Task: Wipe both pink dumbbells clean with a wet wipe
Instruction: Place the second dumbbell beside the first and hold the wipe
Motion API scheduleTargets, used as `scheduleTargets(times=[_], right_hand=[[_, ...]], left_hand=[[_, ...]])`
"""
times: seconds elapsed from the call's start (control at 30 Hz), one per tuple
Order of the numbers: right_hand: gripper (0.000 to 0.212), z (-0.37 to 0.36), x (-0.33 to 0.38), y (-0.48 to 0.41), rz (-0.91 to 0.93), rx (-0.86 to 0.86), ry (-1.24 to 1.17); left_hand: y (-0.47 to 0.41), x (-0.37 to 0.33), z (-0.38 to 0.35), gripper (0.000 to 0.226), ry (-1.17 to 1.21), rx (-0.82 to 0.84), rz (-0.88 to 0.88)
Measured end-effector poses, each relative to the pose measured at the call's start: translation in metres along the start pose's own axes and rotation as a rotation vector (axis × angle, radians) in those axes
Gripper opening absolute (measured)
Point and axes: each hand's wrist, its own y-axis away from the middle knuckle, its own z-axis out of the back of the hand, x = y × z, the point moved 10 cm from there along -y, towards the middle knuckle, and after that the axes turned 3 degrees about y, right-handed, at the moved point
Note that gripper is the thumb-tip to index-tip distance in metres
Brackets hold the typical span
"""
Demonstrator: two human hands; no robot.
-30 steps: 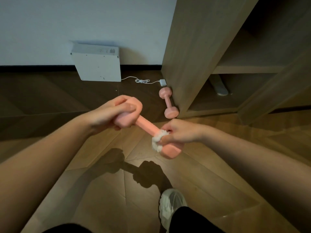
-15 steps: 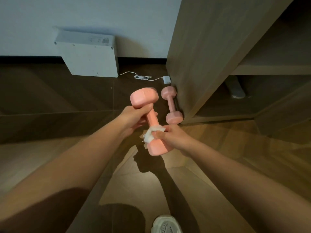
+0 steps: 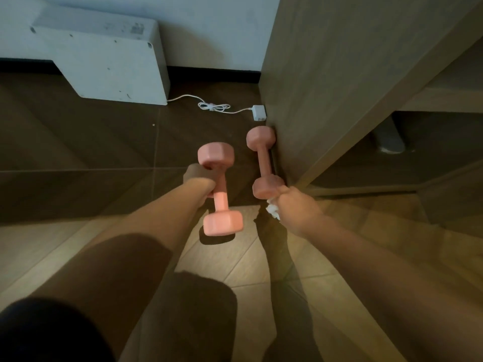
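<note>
Head view shows your left hand (image 3: 200,182) curled tight round the handle of the first pink dumbbell (image 3: 220,202), held off the floor (image 3: 104,152). Your right hand (image 3: 298,207) bunches the wet wipe (image 3: 273,211) in closed fingers, touching the near head of the second pink dumbbell (image 3: 264,163), which lies against the wooden cabinet (image 3: 326,74).

My right hand (image 3: 298,210) hides most of the wipe (image 3: 272,210); the cupboard (image 3: 326,74) runs off the frame's top and right.

One view only: wide-angle, head-worn, facing forward and steeply down at the floor (image 3: 78,158); the left hand (image 3: 199,182) and right hand (image 3: 298,208) sit close, mid-frame; wall (image 3: 222,27) at top.
</note>
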Motion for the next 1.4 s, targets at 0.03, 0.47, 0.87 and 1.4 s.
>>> scheduleTargets(times=[0.03,0.47,0.87,1.4], right_hand=[[0.027,-0.003,-0.003,-0.002,-0.016,0.028,0.06],[0.029,0.001,0.0,-0.001,0.051,0.023,0.235],[0.023,0.004,-0.002,-0.002,0.049,0.012,0.211],[0.016,0.004,-0.001,-0.001,0.051,0.012,0.172]], left_hand=[[-0.007,-0.002,-0.003,0.024,-0.019,-0.032,-0.011],[-0.059,-0.011,-0.043,0.036,0.013,-0.042,0.029],[-0.044,-0.029,-0.052,0.045,-0.332,0.032,-0.104],[0.017,-0.016,-0.07,0.057,-0.887,0.268,-0.585]])
